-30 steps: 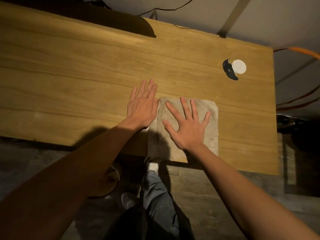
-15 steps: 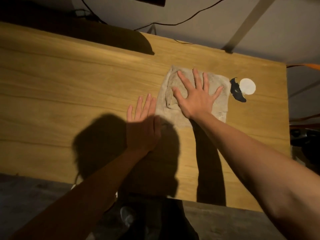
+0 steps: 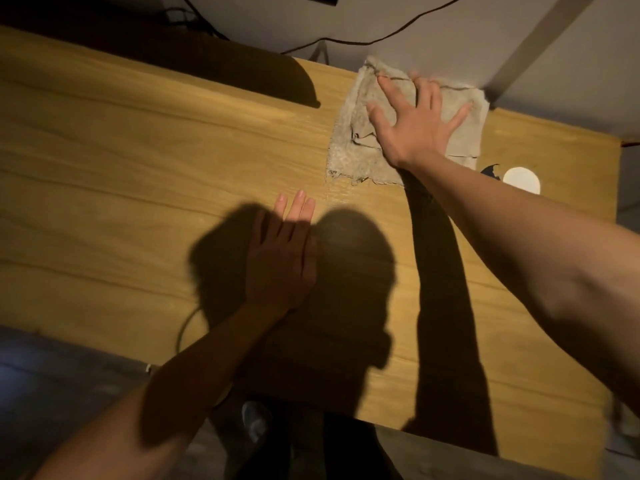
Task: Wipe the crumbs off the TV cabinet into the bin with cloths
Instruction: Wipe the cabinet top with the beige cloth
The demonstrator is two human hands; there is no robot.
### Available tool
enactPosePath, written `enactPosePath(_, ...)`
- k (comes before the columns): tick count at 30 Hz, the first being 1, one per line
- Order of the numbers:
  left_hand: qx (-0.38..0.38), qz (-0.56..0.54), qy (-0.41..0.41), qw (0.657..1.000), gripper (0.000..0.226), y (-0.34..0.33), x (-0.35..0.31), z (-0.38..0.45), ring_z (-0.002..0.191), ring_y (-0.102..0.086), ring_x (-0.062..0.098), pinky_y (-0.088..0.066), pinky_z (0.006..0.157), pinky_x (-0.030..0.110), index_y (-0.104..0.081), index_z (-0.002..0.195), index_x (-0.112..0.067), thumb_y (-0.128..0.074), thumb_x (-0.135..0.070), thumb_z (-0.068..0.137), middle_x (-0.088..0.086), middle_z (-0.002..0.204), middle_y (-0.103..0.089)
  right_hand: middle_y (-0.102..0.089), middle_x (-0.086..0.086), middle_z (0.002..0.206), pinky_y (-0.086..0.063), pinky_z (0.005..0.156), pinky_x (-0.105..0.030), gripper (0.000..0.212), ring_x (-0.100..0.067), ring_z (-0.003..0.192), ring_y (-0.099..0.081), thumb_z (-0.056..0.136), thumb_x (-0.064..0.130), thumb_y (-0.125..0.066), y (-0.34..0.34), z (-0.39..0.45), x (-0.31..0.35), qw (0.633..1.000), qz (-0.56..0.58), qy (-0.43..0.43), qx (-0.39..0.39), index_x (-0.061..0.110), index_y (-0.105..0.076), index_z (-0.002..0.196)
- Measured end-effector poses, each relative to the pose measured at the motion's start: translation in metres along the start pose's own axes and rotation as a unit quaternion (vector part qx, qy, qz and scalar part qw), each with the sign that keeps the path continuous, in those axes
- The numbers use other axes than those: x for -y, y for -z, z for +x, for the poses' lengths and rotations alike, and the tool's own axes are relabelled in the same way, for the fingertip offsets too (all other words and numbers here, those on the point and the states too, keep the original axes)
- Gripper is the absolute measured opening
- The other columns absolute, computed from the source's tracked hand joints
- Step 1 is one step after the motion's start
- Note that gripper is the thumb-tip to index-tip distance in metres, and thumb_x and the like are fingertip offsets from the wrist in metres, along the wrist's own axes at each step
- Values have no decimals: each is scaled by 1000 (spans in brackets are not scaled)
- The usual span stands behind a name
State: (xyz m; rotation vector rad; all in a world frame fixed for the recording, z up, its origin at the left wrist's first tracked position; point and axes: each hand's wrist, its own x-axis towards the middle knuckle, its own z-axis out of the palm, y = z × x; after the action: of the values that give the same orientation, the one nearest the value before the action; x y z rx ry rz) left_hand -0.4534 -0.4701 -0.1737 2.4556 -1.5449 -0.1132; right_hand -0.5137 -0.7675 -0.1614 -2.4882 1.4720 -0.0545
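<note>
The wooden TV cabinet top [image 3: 104, 168] fills most of the head view. A grey-beige cloth [image 3: 349, 147] lies at its far edge against the wall, slightly bunched under my palm. My right hand [image 3: 415, 126] presses flat on the cloth with fingers spread. My left hand [image 3: 280, 265] rests flat on the bare wood nearer to me, fingers straight and close together, holding nothing and partly in shadow. I cannot make out any crumbs in this dim light. No bin is in view.
A white round disc [image 3: 521, 180] and a small dark object [image 3: 490, 170] sit on the cabinet just right of the cloth. A black cable [image 3: 346, 41] runs along the wall behind. My shoe [image 3: 254, 422] and the floor show below the cabinet's near edge.
My right hand has pushed the cloth from the near edge across the cabinet to the far edge by the wall. My left hand stayed flat on the wood.
</note>
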Motion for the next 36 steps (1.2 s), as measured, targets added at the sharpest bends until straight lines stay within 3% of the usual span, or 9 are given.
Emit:
enactPosePath(9, 5, -28, 9, 1000, 61, 0, 1, -1, 156, -18, 22, -16, 124, 52, -28, 159, -21, -32, -33, 99, 0, 168, -26, -9, 3, 173, 13, 110, -80, 61, -26, 160, 5, 94, 77, -14, -3, -54, -9, 1000, 0, 14, 5, 61, -19, 153)
enactPosePath(13, 12, -44, 39, 998, 61, 3, -4, -2, 155, -20, 19, -15, 125, 49, -30, 158, -23, -37, -34, 99, -3, 167, -27, -9, 3, 173, 13, 111, -79, 59, -26, 160, 5, 96, 77, -16, -10, -115, -17, 1000, -3, 15, 0, 62, -19, 153)
enactPosePath(23, 71, 2, 39, 997, 58, 14, -26, -20, 157, -4, 29, -6, 126, 52, -18, 161, -25, -22, -34, 104, -5, 170, -16, -8, 6, 173, 5, 114, -79, 56, -24, 160, 7, 100, 72, -24, -19, -295, -30, 1000, 7, 27, 0, 62, -15, 154)
enactPosePath(30, 118, -43, -61, 990, 60, 6, -80, -58, 158, 4, 22, 0, 127, 49, -7, 162, -28, -25, -37, 105, -6, 171, -2, 1, 10, 173, 4, 115, -78, 59, -21, 159, 11, 98, 76, -23, -16, -399, -76, 1000, -9, 1, 18, 63, -10, 154)
enactPosePath(33, 121, -38, -63, 990, 60, 3, -84, -50, 158, 5, 22, 1, 127, 48, -7, 162, -28, -24, -37, 106, -5, 171, 0, 2, 10, 173, 6, 113, -79, 60, -22, 159, 10, 96, 81, -20, -17, -400, -83, 999, -21, -11, 23, 65, -7, 153)
enactPosePath(36, 116, -35, -75, 990, 59, 3, -78, -28, 158, 5, 23, -1, 127, 48, -9, 162, -28, -23, -38, 106, -3, 171, -1, 0, 9, 173, 5, 111, -82, 60, -24, 160, 8, 95, 83, -22, -16, -377, -95, 998, -37, 38, 25, 67, -8, 152)
